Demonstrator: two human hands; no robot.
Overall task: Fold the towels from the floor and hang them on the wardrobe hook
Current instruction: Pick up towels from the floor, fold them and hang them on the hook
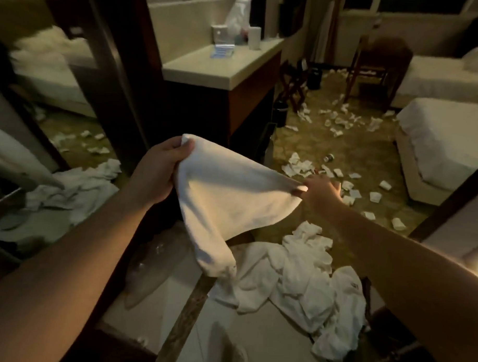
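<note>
Towel held: white towel [231,205] is hanging in the air above the towel pile, stretched between both hands, its lower corner drooping and touching the pile.
Left hand: left hand [157,172] is pinching the towel's upper left corner, thumb pressed against the fingers over the cloth.
Right hand: right hand [320,193] is pinching the opposite corner, fingers closed tight on the edge, pulling the top edge taut.
Towel edges: top edge is running straight from hand to hand; the lower edges are sagging into a rounded point.
Towel pile: crumpled white towels [305,280] are lying on the floor, spreading to the right beneath the right forearm.
Floor near pile: pale tile [254,341] is showing bare just below the pile; a dark threshold strip [190,309] is running along the pile's left side.
Beyond the pile: carpet [368,163] is littered with scraps of white paper [300,165], well apart from the pile.
Furniture: vanity counter [222,69] is standing beyond the pile to the left; a bed corner [445,142] is standing beyond it to the right, with a littered lane between them.
Left of pile: mirror panel [59,107] is reflecting more towels and litter.
</note>
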